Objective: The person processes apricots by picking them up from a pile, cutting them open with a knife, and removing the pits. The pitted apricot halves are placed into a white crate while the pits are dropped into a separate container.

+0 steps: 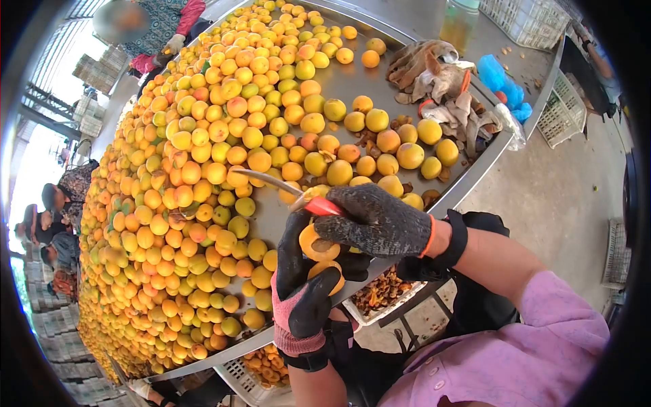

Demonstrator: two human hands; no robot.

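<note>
My right hand [380, 220], in a dark knitted glove with an orange cuff, is closed round the red handle of a knife [268, 179]. Its curved blade points left, over the apricots. Below it, my left hand [308, 288], in a black-coated glove with a pink cuff, grips a cut apricot [313, 239]. The fruit shows as two orange parts, one above the other, with a brown patch between them that may be the pit. The right fingertips touch the upper part. Loose whole apricots [410, 155] lie just beyond my hands.
A large heap of apricots [196, 176] covers the metal table [342, 78]. Rags [434, 81], a blue plastic bag [502, 85] and a jar [459, 27] lie to the right. Below the edge are a crate of pits [383, 295] and a crate of apricot halves [264, 366]. Other people work across the table.
</note>
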